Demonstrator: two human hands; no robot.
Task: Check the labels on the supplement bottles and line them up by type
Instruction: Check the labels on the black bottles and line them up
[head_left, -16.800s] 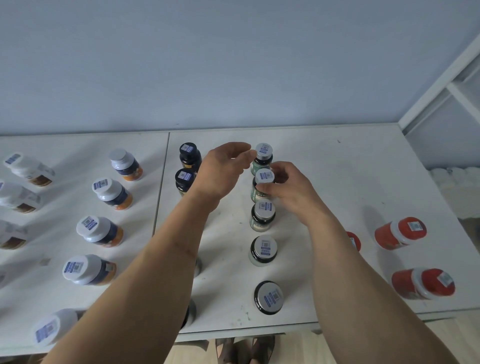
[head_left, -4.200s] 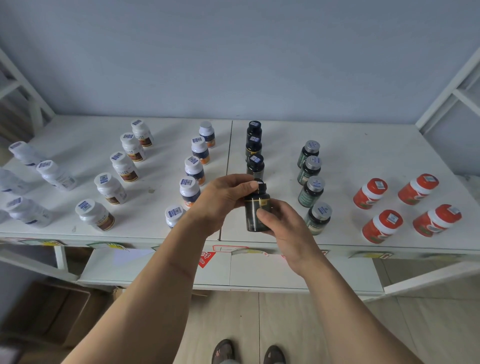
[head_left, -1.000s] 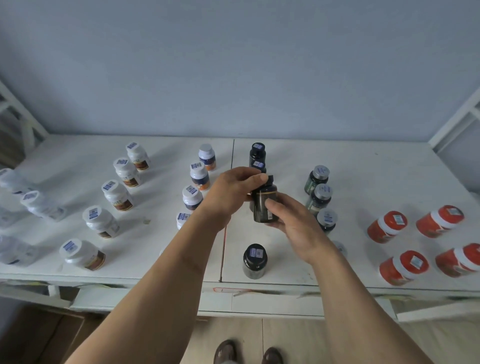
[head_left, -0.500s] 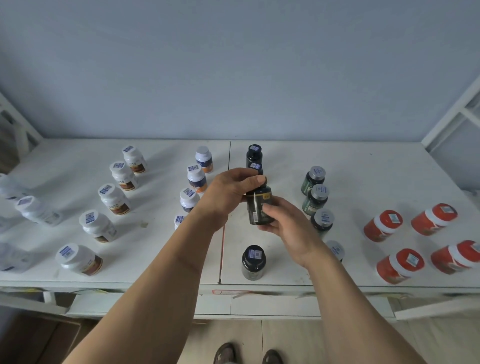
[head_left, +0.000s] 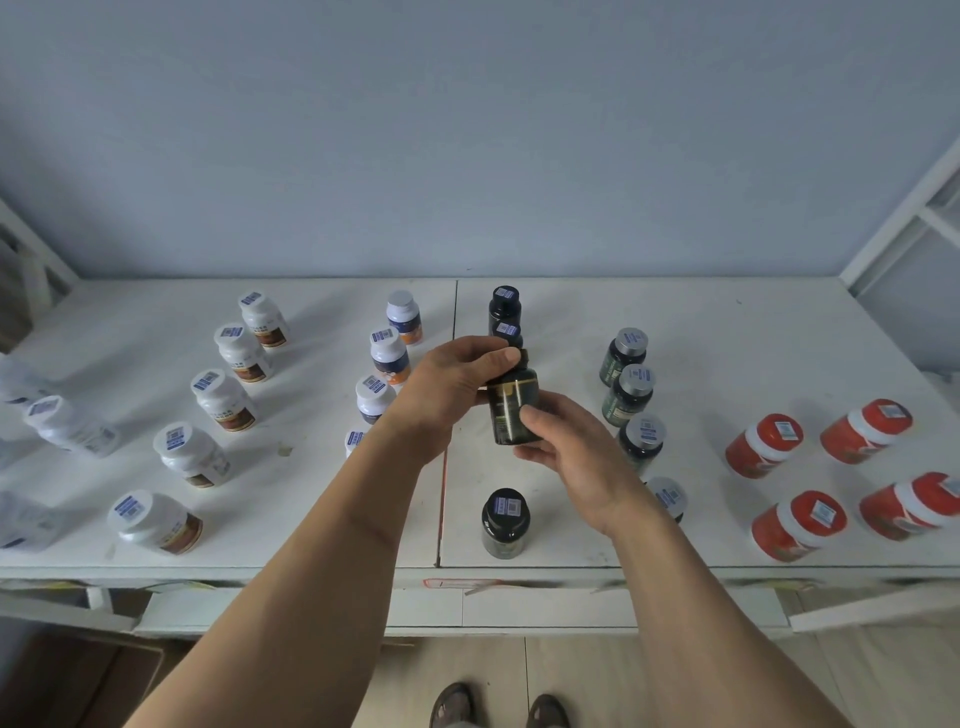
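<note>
Head view. A black supplement bottle (head_left: 511, 410) with a gold band is held upright above the white table (head_left: 727, 332), between both hands, over the seam where the two tabletop panels meet.

Left hand (head_left: 449, 387): fingers curled over the bottle's cap from the left and above, thumb tip against the cap's right side. The cap itself is mostly hidden under the fingers.

Right hand (head_left: 569, 447): cradles the lower body from the right and below; thumb pressed on the front label, remaining fingers wrapped behind. Both hands closed on the bottle, no slack visible.

Label faces the camera; print too small to read.

On the table:
- Directly beneath the held bottle, near the front edge, one black bottle (head_left: 505, 522) stands upright with a barcode sticker on its cap.
- Behind the hands, two more black bottles (head_left: 505, 312) in line toward the wall.
- To the right, a column of dark green bottles with silver caps (head_left: 626, 382); the nearest one partly hidden by the right wrist.
- Far right, four red bottles with white collars (head_left: 763, 444), tilted in view.
- Left of the seam, white-capped bottles with orange labels (head_left: 389, 356), partly behind the left forearm.
- Further left, a diagonal row of white bottles with brown labels (head_left: 223, 400).
- At the left edge, blurred white bottles (head_left: 67, 426).
</note>
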